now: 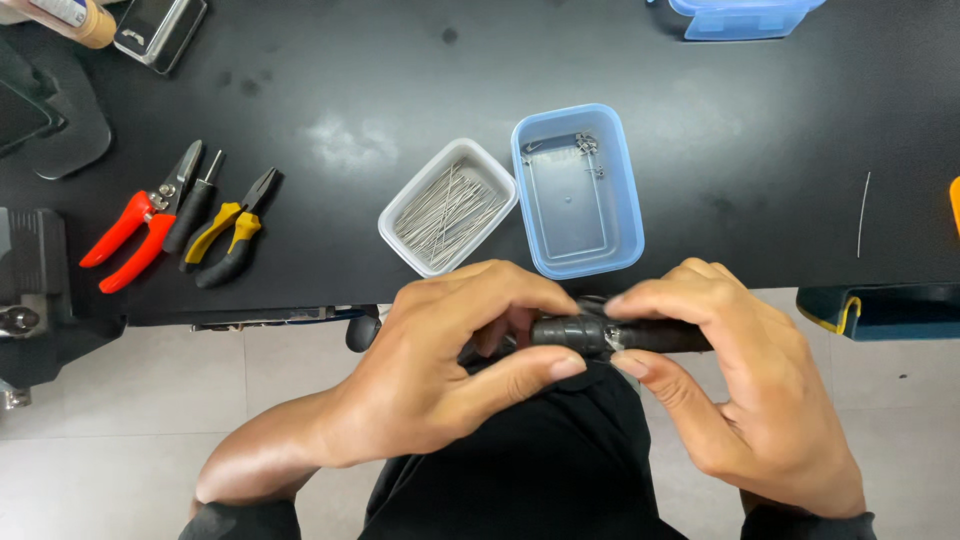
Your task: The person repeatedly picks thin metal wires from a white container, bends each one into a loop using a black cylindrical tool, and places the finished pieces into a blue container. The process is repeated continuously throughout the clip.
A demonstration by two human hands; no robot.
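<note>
At the far left edge a dark clamp-like block (35, 290) is overhanging the black table (400, 90), whose front edge is running across the middle of the view, with pale floor tiles (120, 430) showing below it. Toward 10 o'clock, red-handled cutters (140, 225), a small black screwdriver (192, 208) and yellow-and-black pliers (232, 232) are lying side by side, just beside one another, with open matte tabletop lying beyond them toward 12 o'clock. Near the centre a white rectangular tray (400, 205) is holding a loose heap of thin metal pins, and it is touching a pale blue plastic box (627, 190) that is holding only a few small metal bits at its far end. Both are sitting close to the table's front edge.

Just below that edge, over the person's dark lap, the left hand (440, 375) is closing its thumb and fingers around one end of a black cylindrical tool (585, 333). The right hand (745, 385) is pinching the other end between thumb and forefinger. The tool is lying level between the two hands, at about 6 o'clock from the blue box; its surface is looking smooth and slightly glossy.

At 3 o'clock a single thin wire (863, 213) is lying alone on the tabletop, well apart from the rest.
</note>
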